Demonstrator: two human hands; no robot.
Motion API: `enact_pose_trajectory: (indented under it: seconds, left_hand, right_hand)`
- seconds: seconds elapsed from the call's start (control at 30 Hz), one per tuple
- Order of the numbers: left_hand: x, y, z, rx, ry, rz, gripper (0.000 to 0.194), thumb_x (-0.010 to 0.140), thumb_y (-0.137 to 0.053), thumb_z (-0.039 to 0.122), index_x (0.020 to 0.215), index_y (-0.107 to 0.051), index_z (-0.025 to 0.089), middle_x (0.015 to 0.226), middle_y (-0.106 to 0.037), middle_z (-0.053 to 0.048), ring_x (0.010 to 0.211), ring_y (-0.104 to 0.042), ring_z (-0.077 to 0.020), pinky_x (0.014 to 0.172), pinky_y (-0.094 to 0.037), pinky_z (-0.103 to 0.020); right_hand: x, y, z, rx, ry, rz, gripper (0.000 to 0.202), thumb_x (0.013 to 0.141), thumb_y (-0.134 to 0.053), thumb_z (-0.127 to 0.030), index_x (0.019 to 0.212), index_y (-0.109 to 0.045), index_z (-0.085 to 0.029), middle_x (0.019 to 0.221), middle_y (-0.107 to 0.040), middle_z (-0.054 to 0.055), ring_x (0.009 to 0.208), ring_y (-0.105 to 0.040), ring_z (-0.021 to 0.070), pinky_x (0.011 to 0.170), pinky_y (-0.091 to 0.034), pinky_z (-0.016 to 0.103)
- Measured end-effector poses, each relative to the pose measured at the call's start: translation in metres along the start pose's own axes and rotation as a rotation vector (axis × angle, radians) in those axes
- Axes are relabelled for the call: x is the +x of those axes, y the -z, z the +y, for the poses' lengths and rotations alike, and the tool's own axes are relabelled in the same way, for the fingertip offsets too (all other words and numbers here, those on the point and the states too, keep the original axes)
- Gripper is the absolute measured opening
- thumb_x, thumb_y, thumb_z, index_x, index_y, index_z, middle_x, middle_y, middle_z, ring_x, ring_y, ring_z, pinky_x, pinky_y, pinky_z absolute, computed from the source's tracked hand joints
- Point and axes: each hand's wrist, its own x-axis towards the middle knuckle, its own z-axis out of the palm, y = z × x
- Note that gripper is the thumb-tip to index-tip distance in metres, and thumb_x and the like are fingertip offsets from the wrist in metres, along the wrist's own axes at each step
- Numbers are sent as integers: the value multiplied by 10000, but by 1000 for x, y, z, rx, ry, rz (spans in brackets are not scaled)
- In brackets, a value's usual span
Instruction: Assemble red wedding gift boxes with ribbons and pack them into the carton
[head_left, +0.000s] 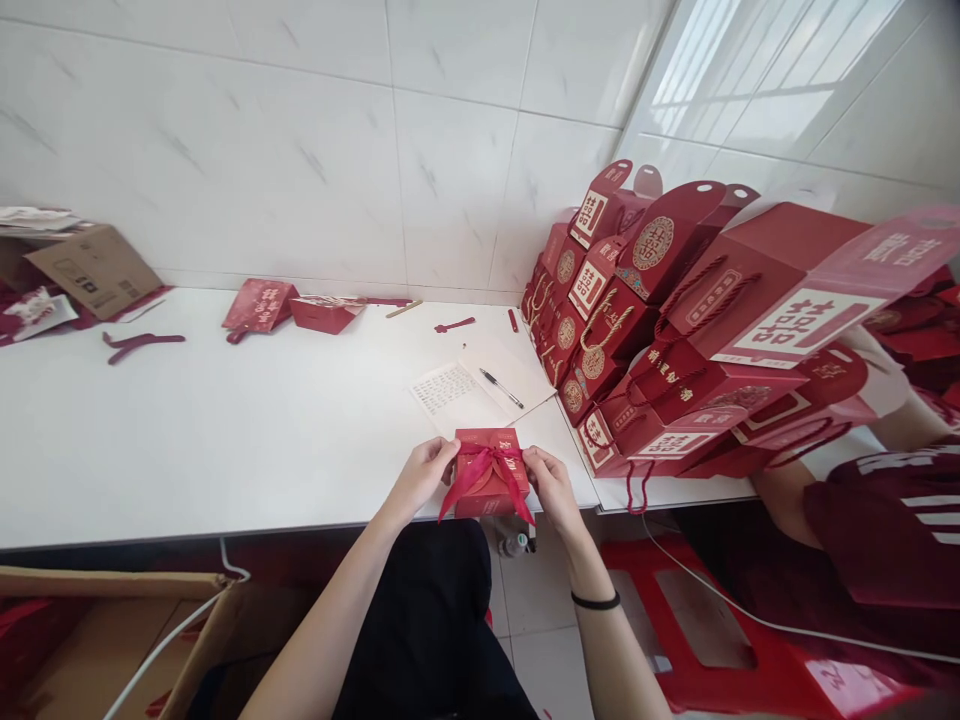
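Note:
A small red gift box (480, 500) with a ribbon bow (491, 460) tied on top is at the table's front edge, in front of me. My left hand (431, 470) pinches the left side of the bow, thumb and fingers together at the box's upper left corner. On the opposite side, my right hand (547, 478) grips the bow's right part, fingers closed. Both ribbon tails hang down over the front of the box. Just behind the box lie a paper with writing (450, 392) and a black pen (501, 388).
Stacked red gift boxes (705, 370) rise on the right, with another person's arm (787, 495) beyond them. Two red packets (259, 305) (326, 314), ribbon pieces (142, 343) and a cardboard box (97, 270) lie farther left. An open carton (112, 580) stands below the table.

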Motion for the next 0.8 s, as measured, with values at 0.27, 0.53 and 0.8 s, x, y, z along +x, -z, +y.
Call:
enact_pose_trajectory:
  seconds: [0.27,0.53,0.8]
  left_hand:
    - [2,-4,55,763,-482,-115,430,778,-514,486,1103,-503,204,1205,-514,-110,1158,-449,-271,983,-328,-430]
    - [0,-25,54,1184,-483,-479,965,567,-682,576,1356,-306,169,1326,-413,-187,1187,-389,-383,957,-315,-526]
    - [-11,21,59,949,-404,-302,871,641,-653,534,1364,-338,166,1333,-421,-190,1189,-416,-366,954,-369,-491]
  right_hand:
    - [-13,35,25,-167,30,212,394,764,-509,-552,596,-444,-202,519,-412,-31,505,-427,134,517,-374,261]
    - [43,20,11,-532,229,202,317,817,-417,-479,767,-523,-184,778,-602,64,761,-562,208,714,-465,337]
    - [118,-34,15,-805,156,144,238,757,-501,-109,970,-604,-132,1096,-536,180,1097,-474,301,931,-350,417]
